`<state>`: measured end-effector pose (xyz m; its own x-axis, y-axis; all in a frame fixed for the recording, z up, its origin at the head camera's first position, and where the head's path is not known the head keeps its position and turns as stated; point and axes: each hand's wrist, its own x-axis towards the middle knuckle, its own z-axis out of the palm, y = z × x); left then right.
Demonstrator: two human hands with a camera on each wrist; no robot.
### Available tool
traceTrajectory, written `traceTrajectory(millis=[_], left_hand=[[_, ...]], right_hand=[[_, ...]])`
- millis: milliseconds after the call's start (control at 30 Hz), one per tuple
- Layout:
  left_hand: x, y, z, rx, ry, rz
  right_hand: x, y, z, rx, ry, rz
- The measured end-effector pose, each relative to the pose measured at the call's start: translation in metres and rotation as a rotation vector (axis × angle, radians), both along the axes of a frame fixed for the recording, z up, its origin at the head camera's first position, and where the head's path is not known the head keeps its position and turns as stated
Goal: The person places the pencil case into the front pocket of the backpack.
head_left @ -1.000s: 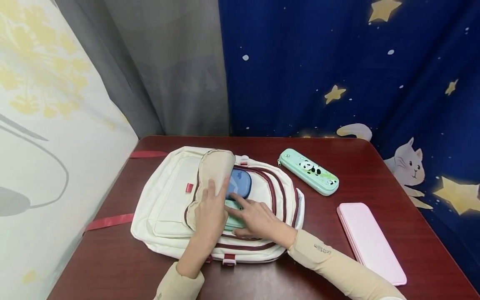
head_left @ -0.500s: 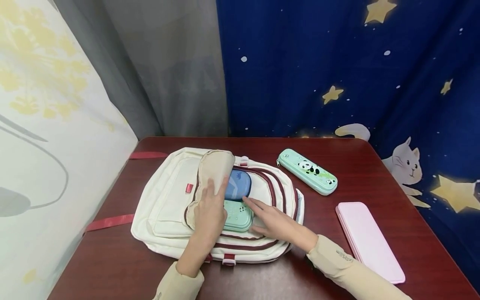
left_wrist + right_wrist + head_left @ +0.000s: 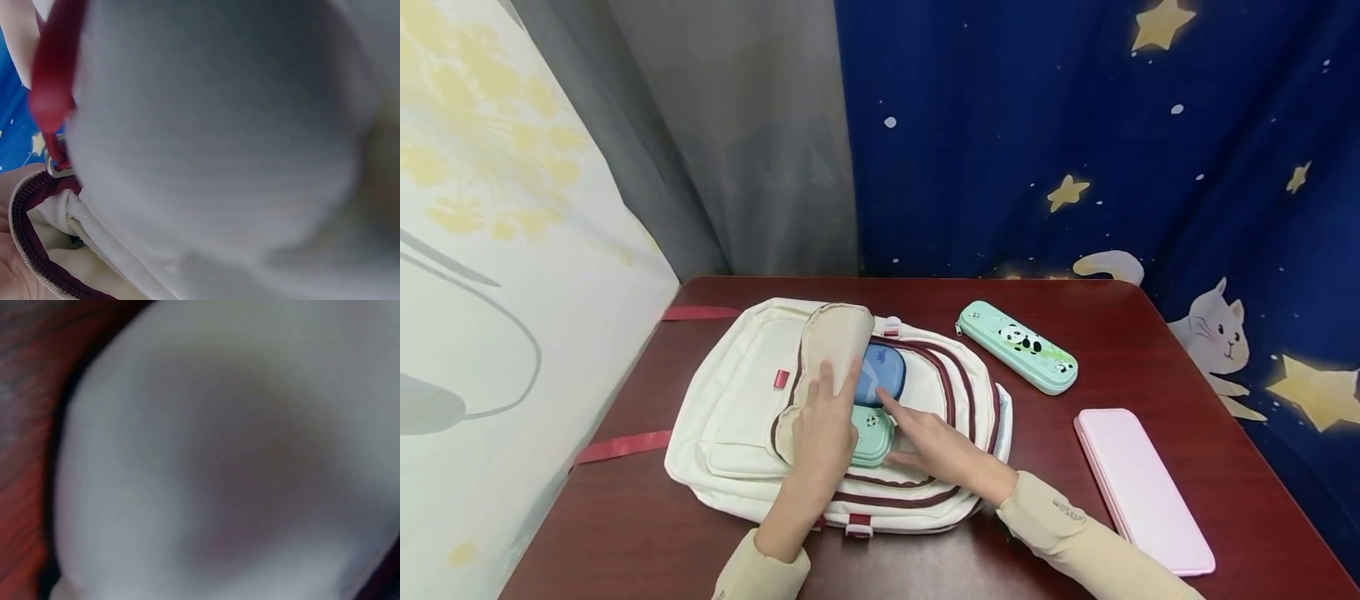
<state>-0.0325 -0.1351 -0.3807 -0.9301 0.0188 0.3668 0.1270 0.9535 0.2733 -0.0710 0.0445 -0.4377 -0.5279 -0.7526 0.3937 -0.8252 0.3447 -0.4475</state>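
A white backpack (image 3: 741,400) lies flat on the table, its front pocket unzipped. My left hand (image 3: 823,429) holds the pocket's beige flap (image 3: 835,337) folded back, fingers spread over it; the thumb is hidden. In the left wrist view, the maroon-zipped edge (image 3: 37,250) runs beside skin at lower left. A blue case (image 3: 883,372) and a mint-green pencil case (image 3: 872,437) stick partly out of the pocket. My right hand (image 3: 943,450) has fairly straight fingers at the outer end of these cases; exact contact is unclear. The right wrist view is mostly blurred pale fabric.
Behind the backpack to the right lies a mint pencil case with pandas (image 3: 1018,346). A long pink case (image 3: 1142,492) rests near the table's right side. Red straps (image 3: 625,447) stretch left from the backpack. Curtains (image 3: 985,142) hang behind the table (image 3: 925,287).
My right hand drew back to the right, then moved slightly left again. The mint-green case now sits deeper in the pocket than half a second ago. The left hand stays on the flap.
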Motion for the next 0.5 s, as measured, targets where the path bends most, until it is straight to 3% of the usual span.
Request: traceTrajectory(millis=[500], left_hand=[[-0.0025,0.0039,-0.0007,-0.006,0.021,0.005]], right_hand=[[-0.0012,-0.0071,-0.0008,0.064,0.016,-0.051]])
